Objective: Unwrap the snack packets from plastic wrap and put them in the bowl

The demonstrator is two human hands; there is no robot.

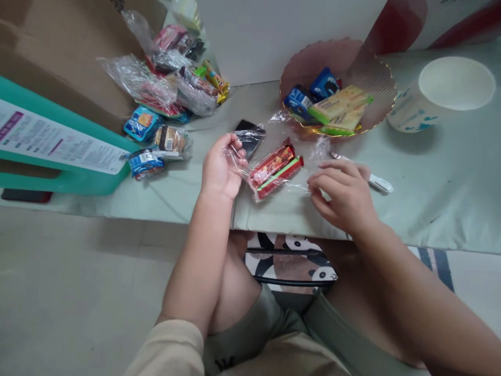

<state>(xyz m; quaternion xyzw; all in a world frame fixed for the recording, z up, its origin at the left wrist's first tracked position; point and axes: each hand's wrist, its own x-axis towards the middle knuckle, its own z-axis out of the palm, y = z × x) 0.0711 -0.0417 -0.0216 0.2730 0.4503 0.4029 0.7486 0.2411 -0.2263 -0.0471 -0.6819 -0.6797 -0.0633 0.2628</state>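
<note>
A clear plastic bag [291,188] with red-wrapped snack bars [273,166] inside stretches between my hands over the table. My left hand [224,166] is closed, its fingertips gripping the bag's left edge. My right hand [344,193] is closed at the bag's right side, thumb and fingers pinching its thin film. A slim white and dark tool, perhaps a cutter [380,184], passes behind the right hand; whether it is held or lies on the table I cannot tell. Just beyond my left fingers lies a black phone [250,137], partly under plastic.
A pink gold-rimmed bowl [381,68] holds several wrapped snacks. Right of it stands a white paper bucket [407,112]. At left are a heap of packaged snacks [168,78], blue biscuit packs [145,164], a teal-framed panel [70,130] and a cardboard box [58,47].
</note>
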